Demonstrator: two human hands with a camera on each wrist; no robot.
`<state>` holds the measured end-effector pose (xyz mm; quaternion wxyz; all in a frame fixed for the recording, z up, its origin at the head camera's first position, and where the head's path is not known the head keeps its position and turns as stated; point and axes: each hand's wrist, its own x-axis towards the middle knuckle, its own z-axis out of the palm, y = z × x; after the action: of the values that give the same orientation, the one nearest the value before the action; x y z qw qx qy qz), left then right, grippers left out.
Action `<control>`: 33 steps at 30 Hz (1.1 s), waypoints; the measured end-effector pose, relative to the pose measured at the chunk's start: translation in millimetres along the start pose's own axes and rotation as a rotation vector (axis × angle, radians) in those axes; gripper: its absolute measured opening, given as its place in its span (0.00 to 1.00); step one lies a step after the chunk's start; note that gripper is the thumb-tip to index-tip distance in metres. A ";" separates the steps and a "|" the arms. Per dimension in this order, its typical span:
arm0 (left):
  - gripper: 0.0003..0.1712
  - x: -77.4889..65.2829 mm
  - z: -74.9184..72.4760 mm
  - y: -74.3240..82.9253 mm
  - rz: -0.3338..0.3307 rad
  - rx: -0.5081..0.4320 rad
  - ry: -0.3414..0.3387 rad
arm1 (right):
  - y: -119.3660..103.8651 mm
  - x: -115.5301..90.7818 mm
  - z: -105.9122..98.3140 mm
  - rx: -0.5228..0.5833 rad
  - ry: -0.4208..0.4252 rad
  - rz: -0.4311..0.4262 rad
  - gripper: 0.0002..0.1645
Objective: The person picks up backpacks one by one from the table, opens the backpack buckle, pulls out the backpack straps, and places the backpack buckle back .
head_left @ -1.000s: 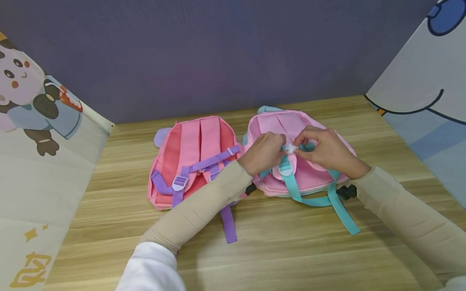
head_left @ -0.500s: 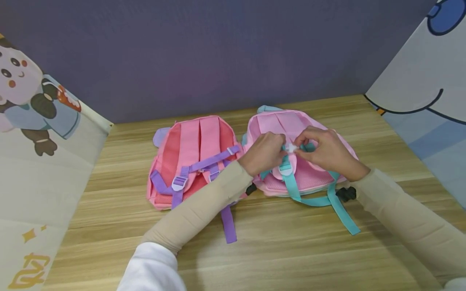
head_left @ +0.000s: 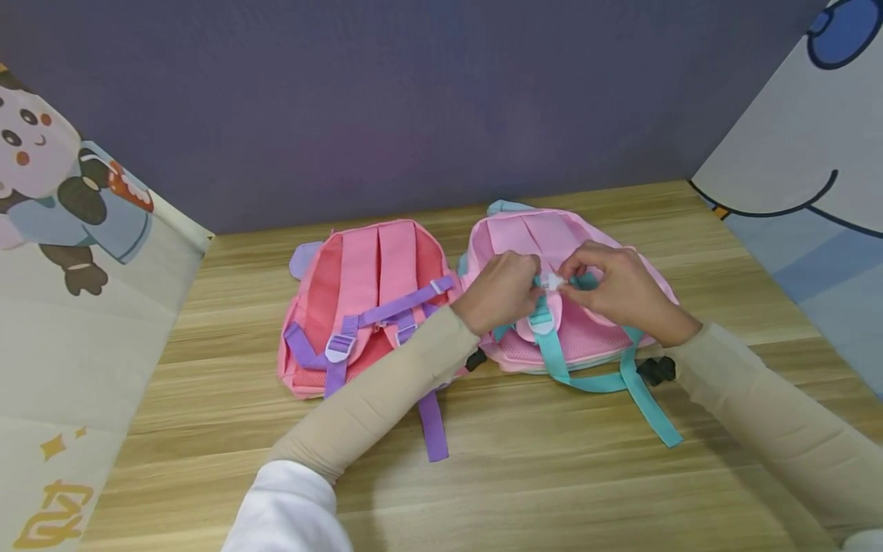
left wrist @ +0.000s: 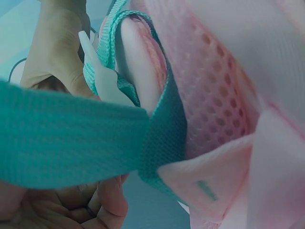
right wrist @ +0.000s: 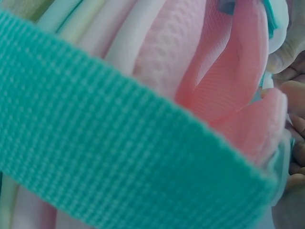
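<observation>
Over a pink backpack with teal straps, both hands meet at a small white buckle. My left hand pinches the buckle's left side, and my right hand pinches its right side between thumb and fingers. Whether the buckle's halves are joined cannot be made out. A teal strap hangs below through a white adjuster. In the left wrist view a teal strap partly covers the fingers. Across the right wrist view runs another teal strap, with fingers at the right edge.
A coral-pink backpack with purple straps lies to the left, partly under my left forearm. Black strap pieces lie beside the right bag. A dark wall stands behind the wooden table, with printed panels at both sides.
Both hands stay at the buckle, and the bags keep their places. The right hand has shifted very slightly right, so a little more of the white buckle shows.
</observation>
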<state>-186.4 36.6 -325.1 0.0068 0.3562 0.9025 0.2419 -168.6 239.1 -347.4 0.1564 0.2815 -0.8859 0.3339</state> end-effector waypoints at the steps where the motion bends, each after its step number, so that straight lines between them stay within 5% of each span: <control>1: 0.07 -0.1 -0.1 0.0 0.002 0.004 0.000 | -0.2 0.1 0.0 0.001 0.000 -0.004 0.16; 33: 0.07 -3.3 -4.0 -3.5 -0.017 0.043 -0.002 | 7.8 -9.4 -4.5 -0.074 -0.076 0.055 0.15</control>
<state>-186.9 30.6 -323.7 0.0022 0.3487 0.9105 0.2220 -165.4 250.7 -352.5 0.1236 0.2637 -0.9103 0.2941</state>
